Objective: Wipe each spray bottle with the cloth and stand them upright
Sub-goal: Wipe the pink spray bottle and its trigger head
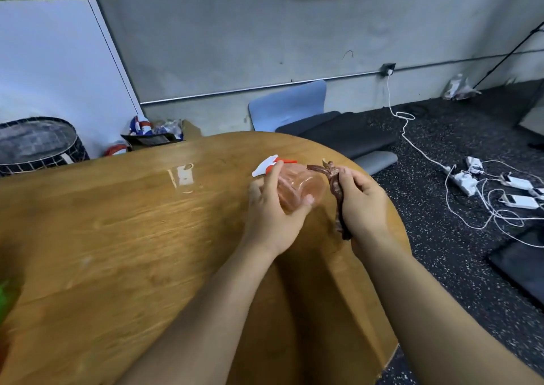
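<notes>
Left hand [269, 208] gripped clear spray bottle [297, 188], tilted above wooden table [117, 237]; right hand [363, 200] clutched bunched brown cloth [335, 184] just beside bottle.

Both bare forearms reach forward, left hand [272, 208] and right hand [363, 200] each curled in a grip.

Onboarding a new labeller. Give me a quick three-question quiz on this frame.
1. True or false: the bottle stands upright on the table.
2. Which hand holds the cloth?
3. The bottle's trigger head points: A) toward the person, B) away, toward the far table edge.

Key
1. False: the left hand holds it tipped over, head away.
2. The right hand.
3. B.
</notes>
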Available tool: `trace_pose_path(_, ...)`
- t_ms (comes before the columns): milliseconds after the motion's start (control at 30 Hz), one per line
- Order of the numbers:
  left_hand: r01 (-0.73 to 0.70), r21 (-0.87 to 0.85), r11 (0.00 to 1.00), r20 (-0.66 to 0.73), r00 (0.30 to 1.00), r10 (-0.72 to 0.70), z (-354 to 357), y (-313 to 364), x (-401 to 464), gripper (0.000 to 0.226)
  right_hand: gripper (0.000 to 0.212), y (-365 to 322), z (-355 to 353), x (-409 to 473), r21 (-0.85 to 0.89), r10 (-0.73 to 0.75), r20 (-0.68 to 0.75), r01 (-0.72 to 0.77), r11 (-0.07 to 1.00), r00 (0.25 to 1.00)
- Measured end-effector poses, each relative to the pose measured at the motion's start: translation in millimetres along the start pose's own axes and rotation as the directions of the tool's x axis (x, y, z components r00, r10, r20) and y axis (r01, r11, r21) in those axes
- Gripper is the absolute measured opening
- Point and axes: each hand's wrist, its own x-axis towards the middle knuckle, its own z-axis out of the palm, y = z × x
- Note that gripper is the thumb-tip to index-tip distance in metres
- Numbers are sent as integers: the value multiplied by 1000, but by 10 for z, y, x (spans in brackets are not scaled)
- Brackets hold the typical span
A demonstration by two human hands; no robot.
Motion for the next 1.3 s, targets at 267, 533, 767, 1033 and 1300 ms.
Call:
trace_pose_path(267,-17,-218,976,-27,1000,12,8,-229,60,63,44,134,244,-63,-24,161,181,-159,987,970)
trace_pose_path(533,-79,-478,875,-213,977,-29,-530,-54,-799,54,30,-184,167,-1161,50,-113,284,103,993,952)
trace_pose_path(767,-204,-600,773,-196,975,105,-1226,301,-1975,59,26,-643,68,-2230,252,9,226,-67,965,974)
trace_pose_path(1033,-237,-661,712,-281,958,59,-1742,188,-3031,49,24,-901,110,-3462,374,-86,308,-37,927,947)
trace_pose_path(1300,-233,-677,698,-293,956,35,-2211,20,-3666,52,21,-1046,182,-4103,325,-275,331,164,931,903)
